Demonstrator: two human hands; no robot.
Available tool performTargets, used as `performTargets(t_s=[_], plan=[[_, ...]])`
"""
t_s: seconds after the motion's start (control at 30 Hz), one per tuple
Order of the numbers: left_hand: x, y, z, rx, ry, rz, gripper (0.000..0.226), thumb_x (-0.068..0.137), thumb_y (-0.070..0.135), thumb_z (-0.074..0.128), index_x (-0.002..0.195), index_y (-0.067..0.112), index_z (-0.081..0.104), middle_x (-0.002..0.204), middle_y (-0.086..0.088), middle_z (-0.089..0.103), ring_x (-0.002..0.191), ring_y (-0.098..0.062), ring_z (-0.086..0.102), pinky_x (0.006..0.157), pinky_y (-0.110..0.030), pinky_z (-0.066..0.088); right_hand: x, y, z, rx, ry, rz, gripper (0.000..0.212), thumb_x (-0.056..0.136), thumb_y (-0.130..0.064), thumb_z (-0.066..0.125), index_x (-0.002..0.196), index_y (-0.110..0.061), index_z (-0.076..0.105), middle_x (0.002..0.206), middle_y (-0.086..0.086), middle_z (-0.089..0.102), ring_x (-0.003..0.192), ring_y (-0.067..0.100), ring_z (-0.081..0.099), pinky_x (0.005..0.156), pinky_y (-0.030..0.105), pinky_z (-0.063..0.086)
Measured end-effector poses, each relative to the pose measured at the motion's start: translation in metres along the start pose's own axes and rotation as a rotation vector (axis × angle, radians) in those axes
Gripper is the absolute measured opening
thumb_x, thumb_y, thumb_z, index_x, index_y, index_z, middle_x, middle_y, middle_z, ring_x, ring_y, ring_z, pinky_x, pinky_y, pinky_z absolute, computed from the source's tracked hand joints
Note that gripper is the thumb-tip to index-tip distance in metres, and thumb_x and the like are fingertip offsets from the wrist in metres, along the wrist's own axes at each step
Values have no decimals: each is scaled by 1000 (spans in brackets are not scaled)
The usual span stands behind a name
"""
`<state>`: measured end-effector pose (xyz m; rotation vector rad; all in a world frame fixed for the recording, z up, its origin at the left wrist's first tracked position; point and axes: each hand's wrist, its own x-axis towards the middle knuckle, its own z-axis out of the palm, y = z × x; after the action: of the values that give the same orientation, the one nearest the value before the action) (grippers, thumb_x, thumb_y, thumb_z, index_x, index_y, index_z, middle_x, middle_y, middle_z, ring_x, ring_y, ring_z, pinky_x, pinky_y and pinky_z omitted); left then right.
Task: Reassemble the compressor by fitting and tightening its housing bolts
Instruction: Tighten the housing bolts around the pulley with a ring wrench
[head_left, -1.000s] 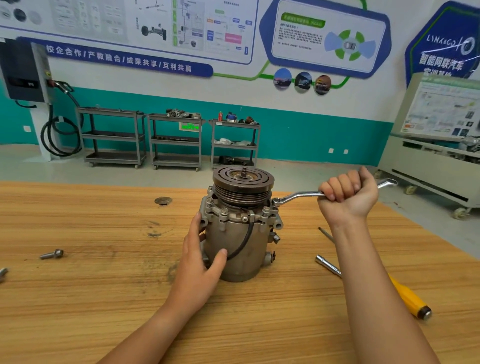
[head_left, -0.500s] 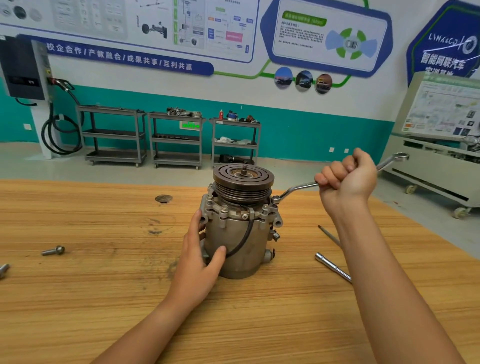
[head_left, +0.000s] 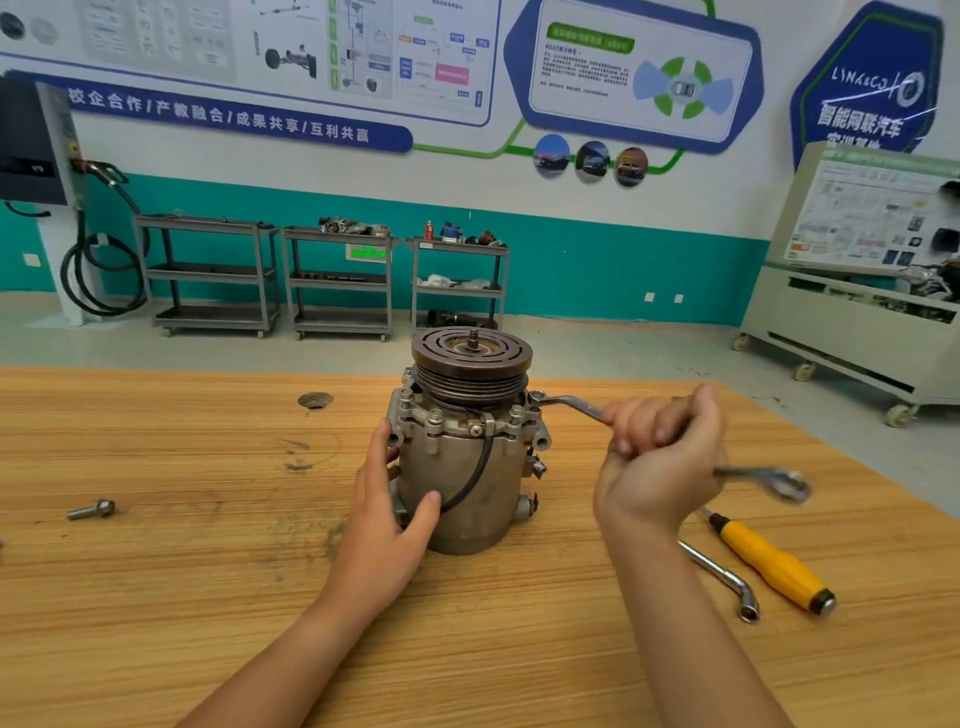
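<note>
Pressing the compressor (head_left: 493, 512), left hand (head_left: 384, 519) lies flat; right hand (head_left: 660, 467) clenches wrench (head_left: 571, 402) (end blurred).

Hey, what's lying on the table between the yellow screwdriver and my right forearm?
A bent metal socket wrench, lying flat there, as shown in the head view.

Your only camera rides on your head, facing forward and tilted down over the wooden workbench (head_left: 156, 597). It sits close: the compressor (head_left: 493, 509) stands just below mid-frame, and your forearms come in from the bottom edge, left hand (head_left: 384, 525) on the housing, right hand (head_left: 657, 467) gripping the ring wrench (head_left: 569, 402). The wide lens also takes in the distant tool carts (head_left: 337, 280) and wall posters (head_left: 639, 78).
</note>
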<state>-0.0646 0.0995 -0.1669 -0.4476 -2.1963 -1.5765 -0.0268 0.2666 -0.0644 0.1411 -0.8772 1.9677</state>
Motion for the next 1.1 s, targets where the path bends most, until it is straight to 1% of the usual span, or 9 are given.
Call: performTargets(t_s=[0.23, 0.33, 0.47, 0.57, 0.63, 0.7, 0.77, 0.9, 1.1], plan=[[-2, 2, 0, 16, -3, -13, 87, 88, 25, 61, 122, 73, -4, 147, 7, 31, 129, -7, 38, 104, -36, 39, -57, 28, 17, -382, -168, -335, 35, 84, -28, 44, 53, -13, 46, 51, -10, 40, 50, 1, 38, 61, 12, 39], [4, -3, 1, -30, -30, -31, 74, 85, 43, 59, 145, 38, 16, 138, -3, 44, 122, -12, 46, 100, -33, 42, -74, 47, 32, -670, -322, -565, 34, 86, -21, 51, 56, -5, 55, 56, -2, 50, 60, 10, 47, 90, 27, 41], [3, -13, 4, 58, -5, -63, 17, 89, 32, 49, 87, 15, 51, 81, 8, 47, 85, -10, 44, 71, -1, 31, -88, 73, 58, -976, -361, -616, 31, 88, -28, 50, 69, -12, 68, 72, 0, 60, 79, 16, 55, 109, 49, 28], [0, -17, 5, 81, -9, -149, 16, 90, 3, 55, 75, 8, 55, 75, -8, 50, 84, -29, 46, 64, -11, 36, -85, 69, 68, -1061, -348, -701, 38, 92, -28, 46, 65, -10, 67, 68, 3, 60, 72, 23, 58, 101, 56, 36], [2, -13, 4, 101, -12, -124, 46, 86, 24, 60, 120, -6, 50, 111, -21, 54, 104, -31, 50, 80, -28, 41, -72, 48, 71, -859, -353, -769, 48, 97, -26, 41, 56, -5, 56, 52, 2, 51, 52, 20, 50, 69, 42, 54], [2, -5, 1, 17, -12, -82, 76, 86, 27, 62, 145, 39, 15, 141, -1, 39, 125, -15, 42, 97, -35, 43, -50, 12, 76, -443, -308, -653, 47, 98, -26, 37, 57, -8, 48, 47, -7, 39, 42, 9, 39, 43, 26, 40], [2, 1, 0, -7, -16, -68, 86, 88, 26, 61, 127, 70, -2, 148, 6, 29, 134, -12, 34, 105, -43, 39, -19, -27, 76, -53, -185, -436, 45, 100, -15, 28, 57, -15, 41, 45, -11, 33, 37, 2, 31, 44, 18, 30], [1, 2, 0, -13, 5, -44, 86, 89, 27, 59, 117, 77, -5, 150, 6, 26, 136, -12, 30, 109, -46, 35, 37, -81, 60, 323, -183, -102, 58, 95, 6, 13, 45, -16, 35, 36, -11, 24, 31, 1, 21, 40, 15, 27], [0, 4, 0, -23, -1, -27, 88, 89, 25, 60, 114, 78, -5, 149, 6, 27, 134, -12, 33, 107, -43, 36, 75, -46, 31, 263, 36, 283, 45, 102, -30, 28, 58, -20, 23, 40, -7, 15, 36, 9, 9, 38, 17, 11]])
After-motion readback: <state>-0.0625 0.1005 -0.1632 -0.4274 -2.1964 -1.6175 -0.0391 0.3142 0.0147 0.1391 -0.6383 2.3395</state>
